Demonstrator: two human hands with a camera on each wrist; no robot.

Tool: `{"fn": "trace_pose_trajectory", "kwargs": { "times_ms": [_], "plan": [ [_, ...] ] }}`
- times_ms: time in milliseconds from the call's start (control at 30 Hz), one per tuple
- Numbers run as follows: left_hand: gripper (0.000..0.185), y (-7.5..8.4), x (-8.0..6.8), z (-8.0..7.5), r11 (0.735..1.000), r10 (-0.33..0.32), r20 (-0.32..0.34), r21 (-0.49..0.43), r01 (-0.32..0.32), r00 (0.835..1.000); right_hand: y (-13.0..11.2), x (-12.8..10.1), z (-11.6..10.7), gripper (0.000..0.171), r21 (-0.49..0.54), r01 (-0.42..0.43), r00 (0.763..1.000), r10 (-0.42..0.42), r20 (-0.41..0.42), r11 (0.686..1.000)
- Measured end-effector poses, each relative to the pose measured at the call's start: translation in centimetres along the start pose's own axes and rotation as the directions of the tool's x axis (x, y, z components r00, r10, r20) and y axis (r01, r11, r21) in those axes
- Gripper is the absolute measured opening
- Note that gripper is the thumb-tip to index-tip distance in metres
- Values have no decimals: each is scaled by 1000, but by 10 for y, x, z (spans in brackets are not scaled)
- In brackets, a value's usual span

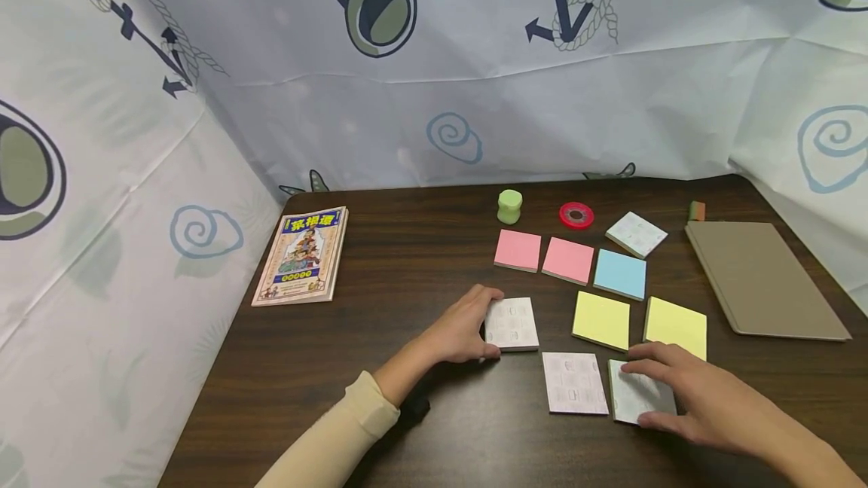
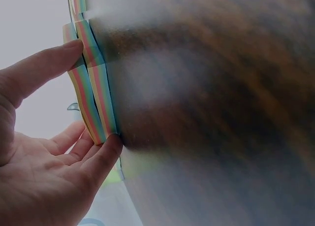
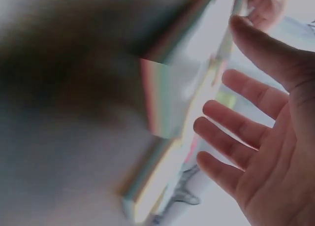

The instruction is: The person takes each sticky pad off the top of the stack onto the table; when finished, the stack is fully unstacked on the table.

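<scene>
Nearest me, the right hand [image 1: 705, 398] lies over a white printed pad [image 1: 637, 395] at the front of the desk [image 1: 420, 262], its grip loosely spread, thumb at the near edge and fingertips on the far edge. A second white pad [image 1: 575, 382] sits just beside it, untouched. Further left, the left hand [image 1: 461, 333] holds a third white pad [image 1: 511, 324], thumb and fingers closing on its left edge. These pads look light, flat and fairly stiff as a block; I'd judge the edges the place to pinch, since the top sheets could slide or curl. Beyond lie yellow pads [image 1: 601, 320], pink pads [image 1: 518, 250] and a book [image 1: 301, 255]
</scene>
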State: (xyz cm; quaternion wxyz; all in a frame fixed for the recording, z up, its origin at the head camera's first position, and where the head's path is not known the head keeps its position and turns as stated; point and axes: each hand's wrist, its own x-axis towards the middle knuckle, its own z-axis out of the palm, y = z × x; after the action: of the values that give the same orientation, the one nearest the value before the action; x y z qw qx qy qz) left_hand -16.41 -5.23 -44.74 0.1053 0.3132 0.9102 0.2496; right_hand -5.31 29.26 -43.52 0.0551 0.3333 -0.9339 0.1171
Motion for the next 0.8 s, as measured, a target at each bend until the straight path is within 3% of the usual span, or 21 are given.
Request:
{"fn": "trace_pose_trajectory", "kwargs": {
  "times_ms": [133,300,433,567,800],
  "plan": [
    [83,-1,0,0,1000,-8,0,1,8,1000,-5,20,-14,50,17,36,999,-36,-27,999],
    [82,-2,0,0,1000,12,-10,-3,-12,1000,-13,52,-15,43,72,107,994,-104,-40,992],
    [82,-1,0,0,999,34,-17,-8,-35,999,-18,79,-4,38,114,104,994,-108,29,988],
    [81,0,0,-1,1000,28,-7,-7,-28,1000,-24,105,12,45,144,104,989,-117,88,984],
    [81,-1,-1,-2,999,36,-6,-14,-36,999,-33,139,32,53,144,123,982,-141,124,982]
  ]
}}
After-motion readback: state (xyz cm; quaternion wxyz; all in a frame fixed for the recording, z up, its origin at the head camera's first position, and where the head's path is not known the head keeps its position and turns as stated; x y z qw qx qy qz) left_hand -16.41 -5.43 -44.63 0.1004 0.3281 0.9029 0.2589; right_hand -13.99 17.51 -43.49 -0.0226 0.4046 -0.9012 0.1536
